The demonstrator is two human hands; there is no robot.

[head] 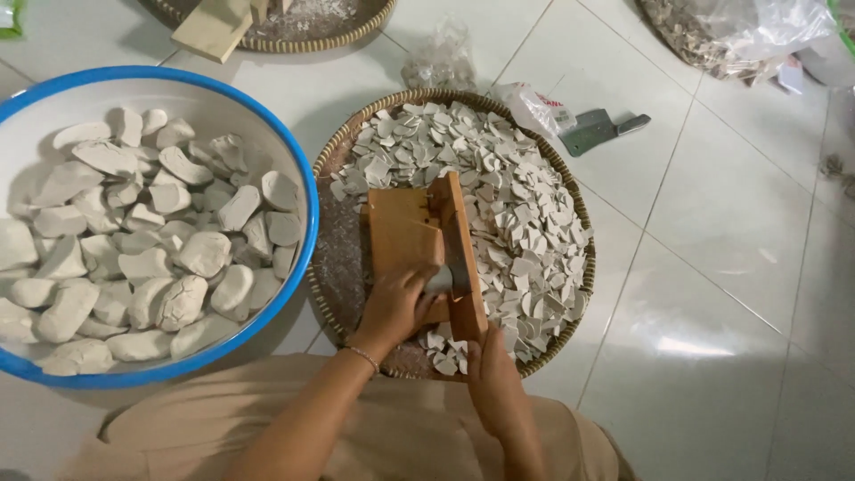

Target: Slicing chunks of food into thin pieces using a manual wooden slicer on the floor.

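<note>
Nearest the camera, the right hand is laid around the near end of a wooden slicer, its fingers curled about the handle of the hinged blade, which stands on edge along the right side of the board. Whether those fingers are fully closed cannot be told, since they are turned away from view. Just beyond, the left hand is set on the board with a bracelet at the wrist; its fingers are pressed together over a pale lump held against the blade.

The step in hand is judged to be slicing: a lump is being fed to the blade and thin chips are being shed. For the next stroke, a steady push of the lump toward the cutting edge is called for, with the fingertips kept clear of the blade.

The slicer lies inside a round woven tray on the tiled floor. The tray is heaped, mostly on its right and far sides, with thin, broken, off-white slices, flat and irregular, chalky in look.

To the left, touching the tray's rim, a white basin with a blue rim is filled with whole lumps, rounded, cracked and pale grey. Farther off, a cleaver is seen beside a small plastic bag.
</note>
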